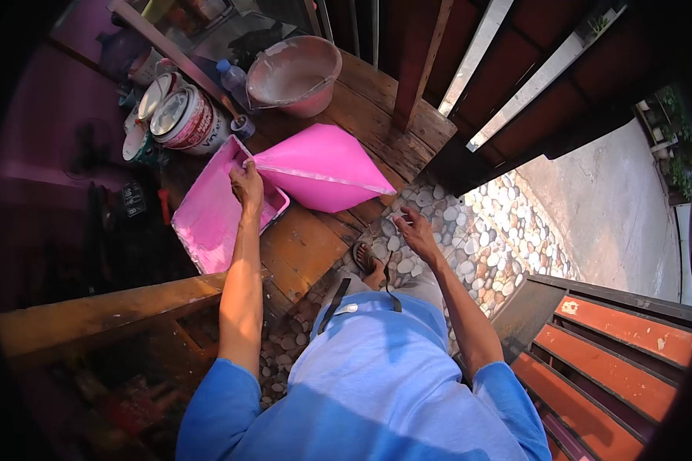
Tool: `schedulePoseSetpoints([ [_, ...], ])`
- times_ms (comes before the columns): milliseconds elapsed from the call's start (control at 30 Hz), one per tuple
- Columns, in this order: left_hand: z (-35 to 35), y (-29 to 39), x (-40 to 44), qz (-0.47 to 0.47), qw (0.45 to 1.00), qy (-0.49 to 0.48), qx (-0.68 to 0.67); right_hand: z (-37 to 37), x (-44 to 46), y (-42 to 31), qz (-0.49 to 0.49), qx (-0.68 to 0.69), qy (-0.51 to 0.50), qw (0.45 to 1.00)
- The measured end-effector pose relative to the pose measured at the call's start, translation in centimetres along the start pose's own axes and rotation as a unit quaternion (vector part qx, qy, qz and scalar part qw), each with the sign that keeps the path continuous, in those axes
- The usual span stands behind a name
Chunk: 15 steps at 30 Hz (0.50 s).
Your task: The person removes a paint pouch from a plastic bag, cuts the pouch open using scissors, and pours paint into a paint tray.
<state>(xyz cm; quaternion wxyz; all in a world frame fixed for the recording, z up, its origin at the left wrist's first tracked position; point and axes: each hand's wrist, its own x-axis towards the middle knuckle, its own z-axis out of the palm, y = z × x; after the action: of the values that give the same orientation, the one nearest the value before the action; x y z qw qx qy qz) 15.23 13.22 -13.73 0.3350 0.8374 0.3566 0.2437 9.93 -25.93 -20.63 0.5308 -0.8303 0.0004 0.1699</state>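
Note:
A glossy pink pillow-shaped bag [315,165] with pale seams rests on the wooden bench, one end over a paint tray [207,211] coated in pink. My left hand [246,184] is closed on the bag's left corner, above the tray. Just beyond the bag's right tip, my right hand [417,233] hovers over the pebbled ground. Its fingers are loosely bent and apart, and I see nothing clearly held in them.
Behind the tray stand paint cans [188,119], a plastic bottle [232,79], a brush in a small cup [242,125] and a pinkish bucket [296,77]. Slatted orange-red panels [592,376] stand at the right. A wooden rail [115,307] crosses the left.

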Motion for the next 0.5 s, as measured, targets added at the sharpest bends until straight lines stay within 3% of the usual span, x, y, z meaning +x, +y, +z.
schedulePoseSetpoints([
  [33,0.0,-0.6,0.6,-0.031,0.996,-0.048,-0.066,0.0,1.1,-0.7,0.001,-0.006,-0.008,1.000],
  [67,0.9,-2.7,1.9,0.002,0.988,-0.082,-0.130,0.2,2.4,-1.5,-0.003,0.026,-0.012,1.000],
  [100,0.8,-2.8,1.7,-0.009,0.989,-0.079,-0.127,0.4,3.4,-1.8,-0.004,0.059,-0.016,0.998],
  [167,0.6,-2.3,2.3,-0.008,0.992,-0.098,-0.080,0.7,5.2,-2.7,0.019,0.084,-0.028,0.996],
  [233,-0.6,-0.4,2.2,-0.010,0.994,-0.107,-0.014,0.6,6.8,-3.0,0.063,0.183,-0.124,0.973],
  [400,-0.6,0.3,2.0,0.016,0.984,-0.117,0.130,0.2,9.6,-2.8,0.079,0.140,-0.171,0.972],
  [467,-0.5,0.8,1.9,-0.169,0.966,-0.180,-0.081,-0.6,9.8,-4.3,0.075,0.141,-0.193,0.968],
  [500,-0.3,0.9,1.8,-0.174,0.966,-0.174,-0.081,-0.9,9.9,-4.6,0.073,0.145,-0.208,0.965],
])
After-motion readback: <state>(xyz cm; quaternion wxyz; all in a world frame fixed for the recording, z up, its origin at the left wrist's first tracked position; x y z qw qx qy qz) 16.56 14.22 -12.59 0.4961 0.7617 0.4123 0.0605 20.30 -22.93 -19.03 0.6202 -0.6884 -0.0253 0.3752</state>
